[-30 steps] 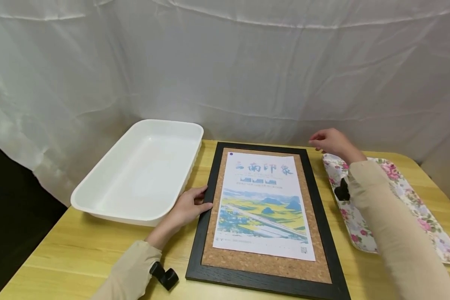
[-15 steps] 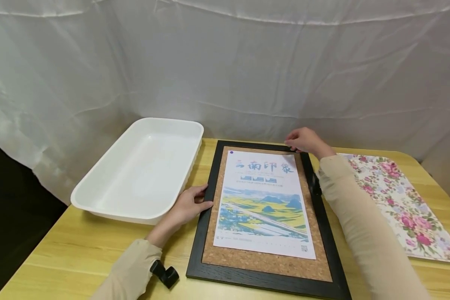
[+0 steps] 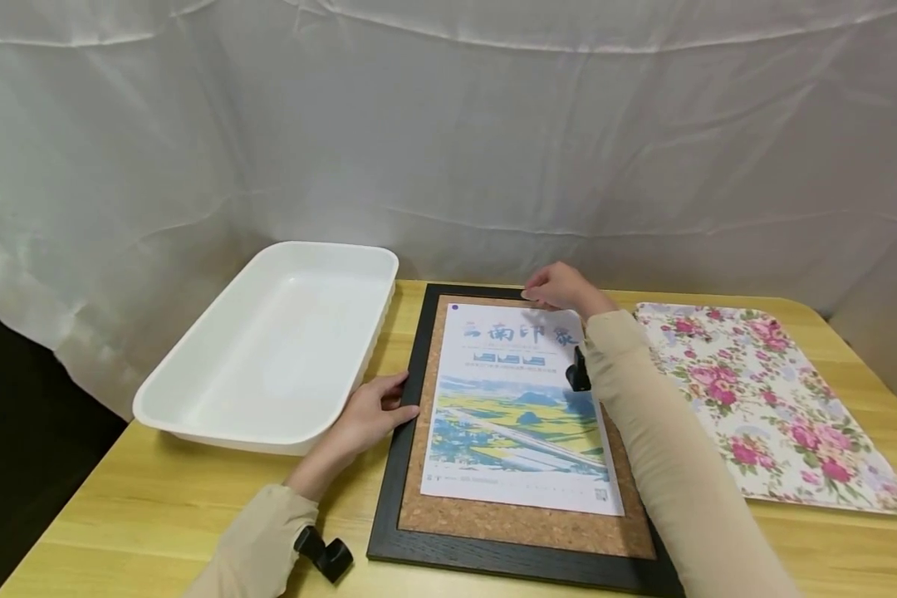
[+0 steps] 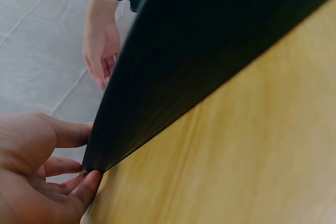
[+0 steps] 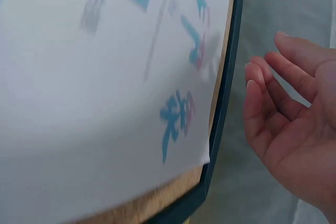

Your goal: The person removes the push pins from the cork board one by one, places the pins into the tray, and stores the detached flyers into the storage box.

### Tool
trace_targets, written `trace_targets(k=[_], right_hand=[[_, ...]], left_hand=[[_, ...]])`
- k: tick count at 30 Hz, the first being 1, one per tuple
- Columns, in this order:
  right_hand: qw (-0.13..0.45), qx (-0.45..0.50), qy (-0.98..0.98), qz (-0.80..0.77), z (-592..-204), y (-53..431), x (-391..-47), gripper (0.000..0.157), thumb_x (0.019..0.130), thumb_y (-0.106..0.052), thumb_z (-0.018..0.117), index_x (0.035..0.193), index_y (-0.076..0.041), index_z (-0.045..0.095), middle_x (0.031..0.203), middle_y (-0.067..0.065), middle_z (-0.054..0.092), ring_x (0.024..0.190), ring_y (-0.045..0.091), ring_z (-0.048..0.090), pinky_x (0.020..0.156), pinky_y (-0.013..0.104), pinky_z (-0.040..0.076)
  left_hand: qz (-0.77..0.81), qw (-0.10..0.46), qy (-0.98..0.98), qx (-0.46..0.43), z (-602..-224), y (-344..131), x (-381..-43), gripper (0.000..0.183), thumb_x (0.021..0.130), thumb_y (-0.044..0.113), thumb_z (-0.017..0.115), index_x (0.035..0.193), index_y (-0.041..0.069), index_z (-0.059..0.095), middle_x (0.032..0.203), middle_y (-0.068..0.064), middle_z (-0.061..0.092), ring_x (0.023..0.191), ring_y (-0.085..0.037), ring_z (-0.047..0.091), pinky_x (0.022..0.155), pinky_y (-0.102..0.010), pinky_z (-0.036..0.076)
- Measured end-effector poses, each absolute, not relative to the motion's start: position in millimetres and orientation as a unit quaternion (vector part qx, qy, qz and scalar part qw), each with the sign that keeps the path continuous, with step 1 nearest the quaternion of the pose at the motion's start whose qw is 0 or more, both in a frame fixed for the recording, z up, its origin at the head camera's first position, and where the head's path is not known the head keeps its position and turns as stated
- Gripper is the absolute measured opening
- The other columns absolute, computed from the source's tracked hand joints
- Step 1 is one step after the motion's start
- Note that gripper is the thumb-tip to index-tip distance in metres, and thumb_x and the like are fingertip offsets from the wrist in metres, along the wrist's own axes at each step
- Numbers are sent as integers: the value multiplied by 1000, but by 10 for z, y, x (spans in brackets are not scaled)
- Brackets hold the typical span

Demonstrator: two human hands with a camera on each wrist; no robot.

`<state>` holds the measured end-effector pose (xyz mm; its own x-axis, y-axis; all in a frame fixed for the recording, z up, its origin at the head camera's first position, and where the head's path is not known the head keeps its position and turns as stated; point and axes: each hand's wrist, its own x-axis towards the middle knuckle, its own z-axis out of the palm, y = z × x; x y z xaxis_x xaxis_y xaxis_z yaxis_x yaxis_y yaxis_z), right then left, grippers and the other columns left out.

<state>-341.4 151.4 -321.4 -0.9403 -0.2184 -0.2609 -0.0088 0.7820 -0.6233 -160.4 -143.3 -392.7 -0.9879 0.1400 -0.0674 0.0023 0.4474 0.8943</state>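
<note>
Currently, your left hand (image 3: pixel 366 417) pinches the left border of the black-framed corkboard (image 3: pixel 523 530) between thumb and fingers. The printed poster (image 3: pixel 519 423) lies on the board, right of those fingers and on the near side of your right hand (image 3: pixel 561 287), whose fingers are loosely curled over the far border; contact cannot be confirmed. The white tray (image 3: pixel 269 353) sits left of your left fingers; the floral tray (image 3: pixel 762 407) rests on the tabletop (image 3: pixel 157 515), right of your right fingers.
</note>
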Motion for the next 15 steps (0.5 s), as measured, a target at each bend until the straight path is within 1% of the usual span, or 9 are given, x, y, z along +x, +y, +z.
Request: trace_targets(k=[5,12,15], right_hand=[[164,-51,930,-324,-3239,1355,-3390,35,98,-22,59,126,-1,59,117,17,59,100,29,56,90,39,49],[147,-67,932,-326,-3289,1079,-3374,33,98,-21,59,122,1,63,118,17,61,101,28,57,89,39,49],[144,-69,931,-327,-3322,954,-3371,32,98,-21,58,119,1,65,116,15,62,99,26,58,87,37,49]], left_hand=[[525,65,847,42,-3923,-1441,-1597,61,90,1,67,143,-8,40,126,-23,55,110,-34,58,83,-37,53],[524,64,849,41,-3915,-1459,-1585,60,90,2,67,143,-7,40,126,-23,54,110,-34,58,84,-38,53],[526,62,847,42,-3915,-1457,-1579,60,90,1,67,143,-8,40,125,-23,55,109,-33,58,83,-37,53]])
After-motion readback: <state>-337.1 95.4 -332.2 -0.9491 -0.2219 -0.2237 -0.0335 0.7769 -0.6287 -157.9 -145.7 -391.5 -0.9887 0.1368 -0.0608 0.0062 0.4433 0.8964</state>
